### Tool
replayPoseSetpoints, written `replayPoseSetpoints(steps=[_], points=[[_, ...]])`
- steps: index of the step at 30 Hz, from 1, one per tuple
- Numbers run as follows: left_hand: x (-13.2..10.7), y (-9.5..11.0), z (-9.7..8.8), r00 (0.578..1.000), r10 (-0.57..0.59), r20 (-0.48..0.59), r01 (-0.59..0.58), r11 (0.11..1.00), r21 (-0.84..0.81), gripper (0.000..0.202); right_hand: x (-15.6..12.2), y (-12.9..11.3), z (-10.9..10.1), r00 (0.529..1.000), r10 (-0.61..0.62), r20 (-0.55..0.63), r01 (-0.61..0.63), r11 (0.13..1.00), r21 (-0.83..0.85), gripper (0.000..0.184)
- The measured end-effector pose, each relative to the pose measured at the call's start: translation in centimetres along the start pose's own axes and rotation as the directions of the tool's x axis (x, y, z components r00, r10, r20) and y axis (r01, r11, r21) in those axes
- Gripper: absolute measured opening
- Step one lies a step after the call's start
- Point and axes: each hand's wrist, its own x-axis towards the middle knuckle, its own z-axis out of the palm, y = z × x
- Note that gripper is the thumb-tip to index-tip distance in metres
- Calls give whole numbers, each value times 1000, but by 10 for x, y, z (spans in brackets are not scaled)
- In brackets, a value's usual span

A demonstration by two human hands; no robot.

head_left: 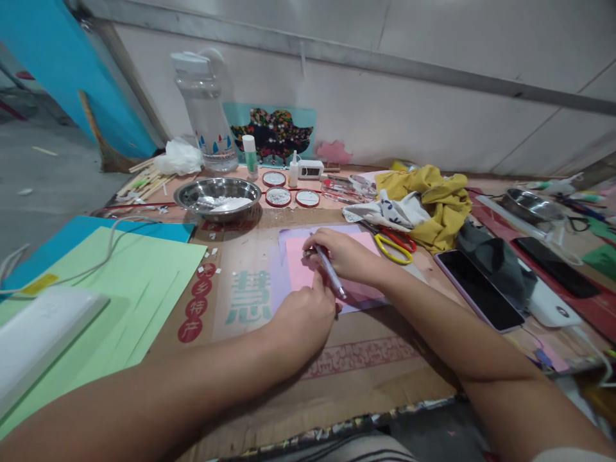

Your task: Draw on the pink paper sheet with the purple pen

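Observation:
A slim pale purple pen (331,271) is gripped in my right hand (345,253), above a pink sheet of paper (297,276). Under the pink sheet lies a larger lavender sheet (280,295). My left hand (304,319) rests over the lower part of these sheets, index finger stretched toward the pen and thumb apart; its other fingers are partly hidden. Both sheets lie on a printed cardboard mat (231,378). Yellow-and-red-handled scissors (393,249) lie just right of the sheets.
Green paper (158,289) and a white power bank (43,340) lie left. Behind are a metal bowl (217,199), a water bottle (206,115), a glue stick (250,157) and small red-rimmed dishes (278,196). Yellow cloth (440,202) and a phone (479,289) lie right.

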Motion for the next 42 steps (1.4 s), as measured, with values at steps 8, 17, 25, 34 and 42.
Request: replayPoseSetpoints(steps=[8, 17, 25, 34, 42], points=[[-4, -8, -7, 991, 89, 105, -92, 995, 27, 38, -2, 1, 8, 988, 17, 153, 18, 974, -227, 22], [1, -6, -6, 992, 5, 127, -2, 1000, -25, 47, 8, 8, 18, 998, -35, 60, 44, 986, -162, 20], [1, -7, -6, 989, 53, 140, -50, 998, -23, 44, 7, 6, 21, 998, -12, 54, 19, 991, -132, 19], [1, -9, -12, 984, 58, 169, -55, 998, -22, 45, 3, 12, 16, 999, -35, 18, 36, 999, -39, 16], [1, -10, -10, 993, 9, 121, -7, 1000, -15, 51, 13, 13, 29, 998, -24, -60, 18, 995, -100, 22]])
